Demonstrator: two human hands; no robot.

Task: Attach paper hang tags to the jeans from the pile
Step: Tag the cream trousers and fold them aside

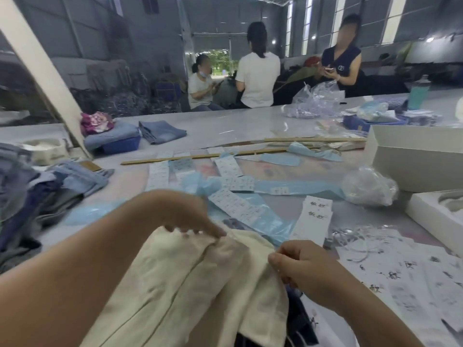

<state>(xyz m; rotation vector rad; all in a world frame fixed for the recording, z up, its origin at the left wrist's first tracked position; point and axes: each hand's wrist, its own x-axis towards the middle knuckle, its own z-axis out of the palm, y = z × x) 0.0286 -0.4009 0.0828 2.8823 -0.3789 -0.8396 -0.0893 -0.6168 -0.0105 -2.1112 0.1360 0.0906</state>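
Holding a cream-coloured folded denim garment [195, 279] at the near edge of the grey bench [250, 123], the left hand [190, 216] pinches its top edge in a closed grip. The right hand [303, 266] curls at the same edge, fingers together; whether it holds a tag or fastener cannot be told. No tag is visible on this garment, so attachment appears not yet done. White printed paper hang tags [314, 219] lie just beyond. A heap of blue and grey jeans [37, 194] at left remains to be tagged.
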